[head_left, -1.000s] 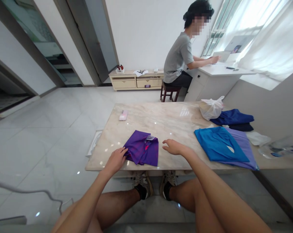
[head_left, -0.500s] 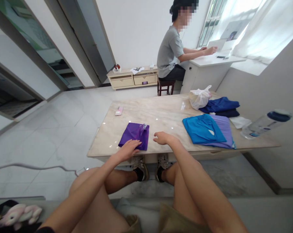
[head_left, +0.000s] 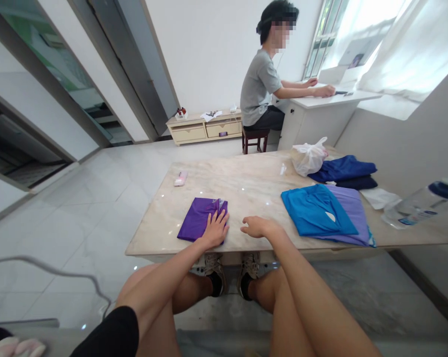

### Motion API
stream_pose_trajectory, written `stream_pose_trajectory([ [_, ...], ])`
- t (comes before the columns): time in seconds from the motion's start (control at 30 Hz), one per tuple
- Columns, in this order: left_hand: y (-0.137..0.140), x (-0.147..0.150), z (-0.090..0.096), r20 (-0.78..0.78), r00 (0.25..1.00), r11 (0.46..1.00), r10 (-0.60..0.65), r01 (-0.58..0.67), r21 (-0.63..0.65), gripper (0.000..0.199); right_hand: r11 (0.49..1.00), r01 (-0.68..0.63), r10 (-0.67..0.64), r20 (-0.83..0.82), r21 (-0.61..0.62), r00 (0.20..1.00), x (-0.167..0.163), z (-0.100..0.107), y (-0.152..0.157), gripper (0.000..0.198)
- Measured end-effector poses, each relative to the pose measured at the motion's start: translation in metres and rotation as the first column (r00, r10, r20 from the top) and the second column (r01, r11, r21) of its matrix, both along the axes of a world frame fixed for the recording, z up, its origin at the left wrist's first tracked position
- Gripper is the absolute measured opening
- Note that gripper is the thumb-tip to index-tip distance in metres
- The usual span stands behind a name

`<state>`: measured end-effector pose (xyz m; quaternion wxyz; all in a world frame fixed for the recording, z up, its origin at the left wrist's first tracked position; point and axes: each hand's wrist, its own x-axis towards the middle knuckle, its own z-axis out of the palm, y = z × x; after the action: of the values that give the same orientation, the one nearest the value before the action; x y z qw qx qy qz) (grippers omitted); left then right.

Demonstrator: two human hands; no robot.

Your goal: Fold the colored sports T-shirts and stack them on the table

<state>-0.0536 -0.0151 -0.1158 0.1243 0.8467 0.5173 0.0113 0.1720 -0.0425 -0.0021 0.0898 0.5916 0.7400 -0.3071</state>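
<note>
A purple folded cloth (head_left: 195, 220) lies near the table's front edge, left of centre, shiny and squared off, with a pale printed patch at its top right corner. Spread flat over its right side is my left hand (head_left: 215, 230), fingers stretched away from me. My right hand (head_left: 256, 226) hovers over the tabletop to the right of the cloth, touching no cloth, with its fingers loosely bent and apart. Further right, a bright blue folded garment (head_left: 315, 210) rests on a lilac folded one (head_left: 358, 218).
On the marble-look table (head_left: 242, 173) are a small pink packet (head_left: 180, 178), a white plastic bag (head_left: 308, 157), dark blue folded clothes (head_left: 343, 169), a white paper (head_left: 380, 197) and a clear bottle (head_left: 413, 210). Beyond, a person (head_left: 259, 89) sits on a stool at a white desk (head_left: 313, 124).
My left hand has slid forward and right over the purple cloth, and its fingers have spread. My right hand stays beside it. The seated person's hand has lowered to the desk.
</note>
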Motion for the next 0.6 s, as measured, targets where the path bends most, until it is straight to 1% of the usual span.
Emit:
stream_pose_trajectory([
  [0.07, 0.002, 0.000, -0.009, 0.016, 0.998, 0.997, -0.053, 0.052, 0.058, 0.060, 1.000, -0.004, 0.005, 0.019, -0.021, 1.000, 0.001, 0.000, -0.001, 0.052],
  [0.13, 0.003, -0.007, -0.014, 0.006, 0.997, 0.992, -0.077, 0.076, 0.102, 0.059, 0.999, -0.002, 0.003, 0.031, -0.034, 1.000, -0.001, 0.003, -0.001, 0.053],
  [0.23, 0.007, -0.030, -0.017, -0.021, 1.000, 0.991, -0.011, 0.014, 0.135, 0.060, 0.999, -0.012, 0.014, 0.039, -0.051, 0.999, -0.010, 0.012, -0.004, 0.057],
  [0.3, 0.012, -0.053, -0.017, -0.011, 0.997, 0.987, 0.073, -0.070, 0.146, 0.061, 0.998, -0.037, 0.039, 0.039, -0.057, 0.998, -0.019, 0.016, -0.006, 0.059],
  [0.4, 0.022, -0.098, -0.019, 0.032, 0.984, 0.974, 0.176, -0.179, 0.142, 0.062, 0.995, -0.084, 0.086, 0.029, -0.055, 0.996, -0.032, 0.016, -0.011, 0.060],
  [0.53, 0.044, -0.163, -0.022, 0.077, 0.979, 0.972, 0.189, -0.197, 0.130, 0.062, 0.990, -0.124, 0.123, -0.029, -0.060, 0.992, -0.043, 0.013, -0.018, 0.062],
  [0.6, 0.061, -0.189, -0.024, 0.088, 0.974, 0.966, 0.209, -0.220, 0.138, 0.061, 0.988, -0.133, 0.128, -0.057, -0.075, 0.990, -0.046, 0.015, -0.022, 0.063],
])
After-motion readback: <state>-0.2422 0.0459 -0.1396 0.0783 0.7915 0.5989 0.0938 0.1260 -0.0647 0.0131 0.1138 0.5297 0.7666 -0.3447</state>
